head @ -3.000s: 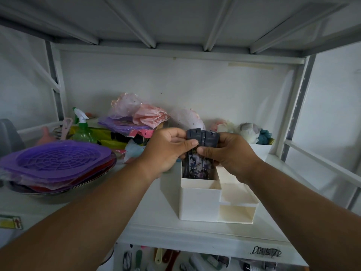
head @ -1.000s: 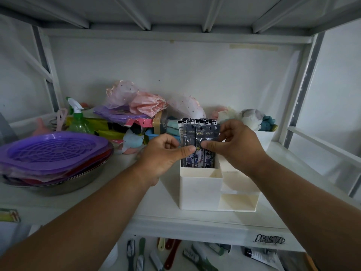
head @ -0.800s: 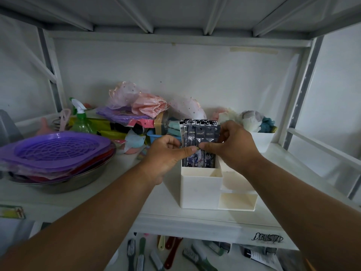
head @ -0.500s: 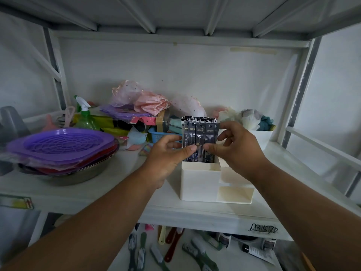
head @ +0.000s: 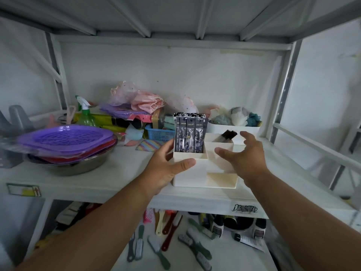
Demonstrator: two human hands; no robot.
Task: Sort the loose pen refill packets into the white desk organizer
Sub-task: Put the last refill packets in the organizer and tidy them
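The white desk organizer (head: 203,178) stands near the front of the white shelf. Several dark pen refill packets (head: 190,133) stand upright in its tall left compartment. My left hand (head: 166,167) grips the organizer's front left corner, thumb across the front face and fingers on the left side. Over the organizer's lower right compartments my right hand (head: 244,155) hovers with fingers spread, holding nothing. Two small dark items (head: 229,133) stick out of a rear right compartment.
A steel bowl (head: 74,165) topped with purple plastic lids (head: 66,141) sits at the left. Behind are a green spray bottle (head: 85,114), a blue basket (head: 160,133), bagged pink items and a white tray (head: 234,129) of cloths. Brushes (head: 175,241) lie on the lower shelf.
Both hands have let go of the packets, which now stand in the compartment. My left hand dropped to the organizer's corner. My right hand opened and moved right.
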